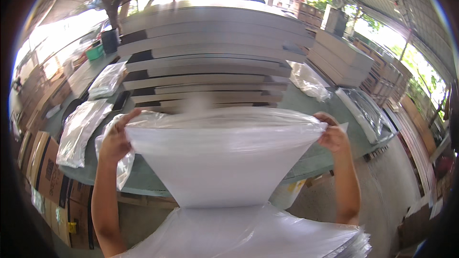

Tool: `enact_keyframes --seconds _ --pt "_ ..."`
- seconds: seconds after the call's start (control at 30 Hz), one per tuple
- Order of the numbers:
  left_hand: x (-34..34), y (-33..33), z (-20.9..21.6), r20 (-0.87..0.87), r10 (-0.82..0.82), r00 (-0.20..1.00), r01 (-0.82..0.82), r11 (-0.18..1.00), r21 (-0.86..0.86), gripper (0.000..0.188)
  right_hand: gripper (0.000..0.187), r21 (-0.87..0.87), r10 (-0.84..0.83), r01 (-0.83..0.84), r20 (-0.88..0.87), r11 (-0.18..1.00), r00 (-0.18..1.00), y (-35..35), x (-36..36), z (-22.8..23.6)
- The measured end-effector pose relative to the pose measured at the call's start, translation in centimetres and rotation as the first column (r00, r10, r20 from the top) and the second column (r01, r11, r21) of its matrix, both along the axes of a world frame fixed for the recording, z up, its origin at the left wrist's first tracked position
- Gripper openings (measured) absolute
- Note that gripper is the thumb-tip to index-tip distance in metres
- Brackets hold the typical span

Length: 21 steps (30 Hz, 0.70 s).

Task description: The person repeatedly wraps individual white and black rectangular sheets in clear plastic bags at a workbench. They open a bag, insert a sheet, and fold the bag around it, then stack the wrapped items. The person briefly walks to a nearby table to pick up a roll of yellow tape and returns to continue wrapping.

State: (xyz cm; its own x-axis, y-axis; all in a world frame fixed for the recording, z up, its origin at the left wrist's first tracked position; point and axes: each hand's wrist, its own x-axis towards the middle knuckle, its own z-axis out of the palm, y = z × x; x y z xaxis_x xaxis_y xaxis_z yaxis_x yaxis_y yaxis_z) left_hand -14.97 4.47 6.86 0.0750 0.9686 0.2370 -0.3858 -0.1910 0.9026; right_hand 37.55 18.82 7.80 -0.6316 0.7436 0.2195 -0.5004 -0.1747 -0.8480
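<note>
As both hands (pixel 114 138) grip, plastic bag (pixel 224 134) between

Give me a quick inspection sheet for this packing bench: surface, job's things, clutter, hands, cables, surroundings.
Surface: green table, mostly covered.
Job's things: white panel with a clear plastic bag stretched over its top edge; more bagged panels in the foreground.
Clutter: tall stack of flat boards; loose plastic bags at left and right; green tub and dark container at the far left.
Hands: left hand and right hand each pinch a bag corner.
Cables: nothing seen.
Surroundings: cardboard boxes at left, stacked goods at right, roofed open-sided shed.
</note>
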Motion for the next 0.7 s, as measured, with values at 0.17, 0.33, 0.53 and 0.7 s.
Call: enact_keyframes --seconds 0.17,0.33,0.53,0.7 --pt "-1.3 -2.6 -14.4 -0.239 0.083 0.968 -0.176 0.899 -0.402 0.03 0.035 -0.319 0.018 0.132 0.426 0.938 0.904 -1.4 0.4 -11.9" --pt "1.0 -6.3 -21.9 0.284 0.011 0.959 0.194 0.703 -0.684 0.021 0.025 -0.596 0.036 0.398 0.584 0.697 0.811 -5.8 0.0 -26.1" --pt "1.1 -8.0 -21.9 0.182 -0.113 0.977 0.209 0.698 -0.685 0.021 0.027 -0.031 -0.037 -0.283 0.972 0.959 -0.232 -4.4 -0.8 -35.3" --pt "1.5 -8.6 -32.6 -0.457 -0.335 0.824 -0.006 0.802 -0.597 0.021 0.025 0.133 -0.405 -0.576 0.834 0.806 -0.375 -4.2 -0.9 -44.3"
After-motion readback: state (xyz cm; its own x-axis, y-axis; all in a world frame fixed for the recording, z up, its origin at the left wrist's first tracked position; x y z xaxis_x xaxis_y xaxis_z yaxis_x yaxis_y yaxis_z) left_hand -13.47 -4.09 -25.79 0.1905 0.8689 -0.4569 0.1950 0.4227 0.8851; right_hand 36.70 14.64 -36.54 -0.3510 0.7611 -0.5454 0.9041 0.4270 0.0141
